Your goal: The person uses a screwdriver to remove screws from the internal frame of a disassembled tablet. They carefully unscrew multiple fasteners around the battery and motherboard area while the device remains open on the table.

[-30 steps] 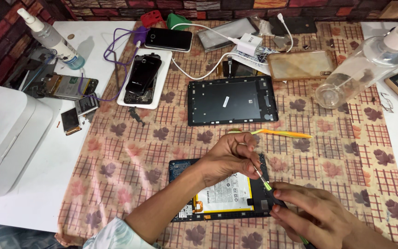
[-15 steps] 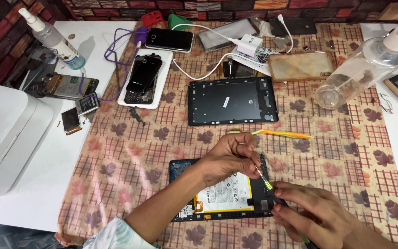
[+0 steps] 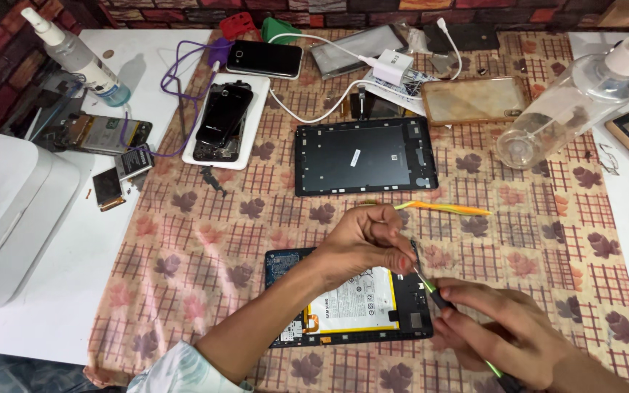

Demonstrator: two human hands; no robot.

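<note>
Hands [image 3: 431, 291] work a thin tool [image 3: 425, 281] over an opened tablet [image 3: 351, 302].

Opened tablet's [image 3: 351, 306] right edge behind both hands, tool's [image 3: 431, 285] lower end past the bottom edge.

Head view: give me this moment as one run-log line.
left hand: on opened tablet | right hand: holds green tool, tip at tablet edge | back cover: apart, on cloth

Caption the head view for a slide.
Left hand steadies an opened tablet while right hand works a green-tipped tool at its edge.
</note>
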